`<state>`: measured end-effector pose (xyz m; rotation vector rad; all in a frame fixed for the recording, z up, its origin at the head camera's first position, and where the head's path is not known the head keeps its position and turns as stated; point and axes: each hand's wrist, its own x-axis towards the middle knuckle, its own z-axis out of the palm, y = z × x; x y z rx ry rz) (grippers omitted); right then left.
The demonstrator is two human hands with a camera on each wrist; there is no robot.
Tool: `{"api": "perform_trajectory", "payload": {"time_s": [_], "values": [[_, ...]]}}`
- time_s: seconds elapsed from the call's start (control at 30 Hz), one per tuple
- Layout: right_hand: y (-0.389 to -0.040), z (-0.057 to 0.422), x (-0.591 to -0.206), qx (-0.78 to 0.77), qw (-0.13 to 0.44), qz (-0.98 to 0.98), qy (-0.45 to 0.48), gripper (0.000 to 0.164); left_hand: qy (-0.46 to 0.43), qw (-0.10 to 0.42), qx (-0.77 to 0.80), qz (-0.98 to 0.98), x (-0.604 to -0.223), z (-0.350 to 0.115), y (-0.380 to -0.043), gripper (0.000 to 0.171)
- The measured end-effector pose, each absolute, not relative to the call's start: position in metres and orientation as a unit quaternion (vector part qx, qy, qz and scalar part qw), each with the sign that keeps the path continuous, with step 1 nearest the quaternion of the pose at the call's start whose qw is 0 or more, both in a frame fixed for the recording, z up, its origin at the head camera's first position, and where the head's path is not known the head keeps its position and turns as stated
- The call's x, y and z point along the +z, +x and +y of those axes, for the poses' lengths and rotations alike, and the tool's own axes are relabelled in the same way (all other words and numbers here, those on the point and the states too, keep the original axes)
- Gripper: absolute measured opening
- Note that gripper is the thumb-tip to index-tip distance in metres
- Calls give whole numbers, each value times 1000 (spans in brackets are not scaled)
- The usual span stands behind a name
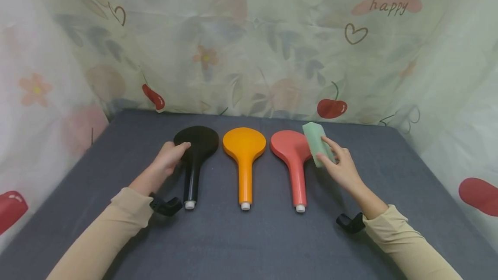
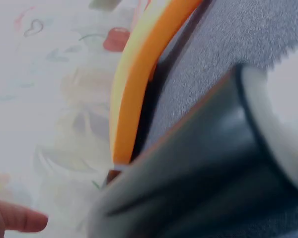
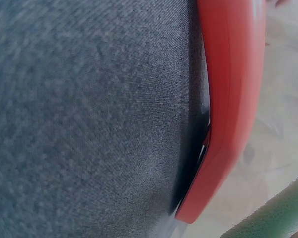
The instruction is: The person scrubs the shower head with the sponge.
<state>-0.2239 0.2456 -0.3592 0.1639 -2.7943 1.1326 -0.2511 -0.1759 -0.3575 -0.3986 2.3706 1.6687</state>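
Observation:
My left hand (image 1: 170,157) is at the left edge of a black paddle-shaped piece (image 1: 192,180), thumb across the top of its round head and the other fingers mostly hidden. In the left wrist view its black handle (image 2: 203,168) looms close, with one fingertip (image 2: 27,219) at lower left. My right hand (image 1: 343,168) holds a pale green sponge (image 1: 317,139) between thumb and fingers. The sponge is tilted and overlaps the right edge of a red paddle-shaped piece (image 1: 289,144) in the head view. A green corner of it (image 3: 275,218) shows in the right wrist view.
An orange paddle-shaped piece (image 1: 244,146) lies between the black and red ones, all with white-capped handles toward me. Dark grey cloth (image 1: 249,245) covers the table. Patterned curtains (image 1: 249,55) hang behind and on both sides.

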Motion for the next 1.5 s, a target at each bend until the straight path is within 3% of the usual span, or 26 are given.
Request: {"api": "perform_trajectory", "payload": {"time_s": [0.2, 0.27, 0.5, 0.73, 1.0, 1.3, 1.5], "values": [[-225, 245, -360, 377, 58, -922, 59, 59, -97, 33, 581, 807, -345, -154, -245, 58], [-225, 245, -360, 378, 58, -922, 60, 59, -69, 50, 601, 795, -344, -145, -244, 52], [-224, 244, -359, 381, 57, -921, 59, 59, -8, 190, 607, 771, -353, -112, -235, 51], [-225, 244, -359, 385, 56, -919, 59, 59, -23, 256, 610, 750, -366, -83, -227, 55], [-224, 244, -360, 384, 53, -920, 59, 59, -64, 263, 617, 739, -378, -65, -228, 62], [-224, 241, -364, 385, 45, -919, 64, 59, -65, 241, 586, 771, -387, -58, -234, 43], [-224, 240, -364, 386, 44, -919, 65, 58, -85, 255, 604, 751, -388, -60, -237, 44]]}}
